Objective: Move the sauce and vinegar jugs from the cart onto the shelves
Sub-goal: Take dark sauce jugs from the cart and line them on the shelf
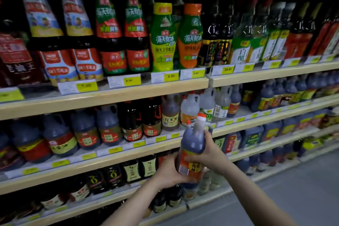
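- Both hands on one dark jug (pixel 192 145), held up in front of the shelves, off any board.
- Left hand (pixel 169 169) cups the jug's lower body from the left; fingers curl around the label side, palm under the base edge.
- Right hand (pixel 208 152) wraps the jug from the right; thumb rises along the jug's shoulder, fingers lie across the orange label.
- Jug: dark liquid, red-orange cap, moulded handle near the neck, orange and yellow label low on the body. Tilted slightly, cap leaning up and right.
- Jug's cap sits level with the front edge of the middle shelf (pixel 128 154), just below the clear vinegar jugs (pixel 207 104).
- Left of the jug, on the middle shelf: a row of dark handled jugs (pixel 84 128) with red and green labels, then two squarer dark bottles (pixel 141 117), then an amber bottle (pixel 170 113) with a pale label.
- Above the jug, on the top shelf (pixel 110 95): tall squeeze bottles (pixel 164 36) in green, yellow and orange wraps; yellow price tags (pixel 170 76) along the rail, one reading 9.80.
- Below and behind the jug: small dark bottles (pixel 132 170) with cream labels on the lower shelf.
- Right of the jug: further rows of dark blue-grey jugs (pixel 271 93), blurred.
- Grey floor (pixel 293 189) at lower right of the jug.
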Tool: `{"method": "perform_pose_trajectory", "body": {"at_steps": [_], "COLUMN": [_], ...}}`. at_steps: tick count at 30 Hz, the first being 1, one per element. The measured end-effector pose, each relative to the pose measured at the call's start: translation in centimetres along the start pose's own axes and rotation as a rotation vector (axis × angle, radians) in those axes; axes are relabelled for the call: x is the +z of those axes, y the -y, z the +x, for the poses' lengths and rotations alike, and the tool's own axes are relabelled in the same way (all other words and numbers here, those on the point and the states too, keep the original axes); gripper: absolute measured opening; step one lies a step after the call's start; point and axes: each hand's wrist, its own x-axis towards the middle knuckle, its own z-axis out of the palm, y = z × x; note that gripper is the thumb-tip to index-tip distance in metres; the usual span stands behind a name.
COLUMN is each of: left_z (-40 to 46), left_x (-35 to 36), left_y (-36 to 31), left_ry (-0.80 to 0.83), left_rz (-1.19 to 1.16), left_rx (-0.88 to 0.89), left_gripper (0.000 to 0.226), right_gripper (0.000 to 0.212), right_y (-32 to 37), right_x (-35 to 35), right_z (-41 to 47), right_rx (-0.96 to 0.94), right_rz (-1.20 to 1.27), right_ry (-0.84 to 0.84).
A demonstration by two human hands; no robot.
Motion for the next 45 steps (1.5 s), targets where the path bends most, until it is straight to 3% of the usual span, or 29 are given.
{"method": "perform_pose_trajectory", "body": {"at_steps": [2, 5, 9, 15, 25, 28, 30, 37, 45], "left_z": [2.6, 6.4, 10.7, 18.1, 31.3, 32.0, 32.7, 34.6, 33.9], "left_x": [-0.5, -0.7, 1.5, 7.7, 17.6, 19.1, 19.4, 20.4, 21.4], "left_y": [-0.5, -1.8, -3.8, -5.5, -7.4, -6.8, -6.5, -5.8, -4.5], "left_ry": [0.147, 0.261, 0.134, 0.046, -0.141, -0.172, -0.208, -0.194, -0.209], "left_rz": [0.129, 0.441, 0.677, 0.893, 1.300, 1.260, 1.236, 1.235, 1.213], "left_rx": [-0.038, -0.010, 0.110, 0.305, 0.049, 0.000, 0.034, -0.038, -0.062], "left_gripper": [0.069, 0.094, 0.070, 0.076, 0.104, 0.135, 0.140, 0.124, 0.127], "right_gripper": [0.078, 0.078, 0.092, 0.098, 0.063, 0.062, 0.062, 0.080, 0.091], "right_y": [-1.5, -4.4, -8.3, -13.5, -18.6, -19.9, -20.9, -23.5, -25.3], "right_x": [-1.8, -4.9, -9.9, -17.7, -32.3, -34.6, -35.2, -35.5, -35.0], "right_z": [0.8, 1.9, 3.2, 5.7, 13.2, 16.2, 18.4, 25.5, 28.1], "right_rx": [0.012, 0.013, 0.067, 0.044, -0.232, -0.287, -0.321, -0.371, -0.355], "right_rz": [-0.009, -0.061, -0.130, -0.235, -0.174, -0.130, -0.115, -0.318, -0.378], "right_ry": [-0.027, -0.097, -0.206, -0.333, -0.372, -0.368, -0.353, -0.283, -0.218]}}
